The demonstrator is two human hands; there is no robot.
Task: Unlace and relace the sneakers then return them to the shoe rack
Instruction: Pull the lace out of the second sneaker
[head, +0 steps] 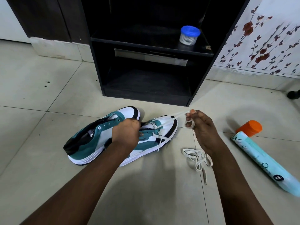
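Two teal, white and black sneakers lie side by side on the tiled floor. The left sneaker (90,137) has bare eyelets and no lace. The right sneaker (155,135) still carries a white lace (162,137) through its front eyelets. My left hand (125,133) grips the right sneaker at its tongue and collar. My right hand (201,127) pinches one end of that lace and holds it taut, up and to the right of the toe. A loose white lace (196,158) lies in a heap on the floor under my right wrist.
The black shoe rack (151,46) stands just beyond the sneakers, with a blue-lidded jar (189,35) on its middle shelf. A light blue spray can with an orange cap (263,153) lies on the floor at the right. A floral wall is behind it.
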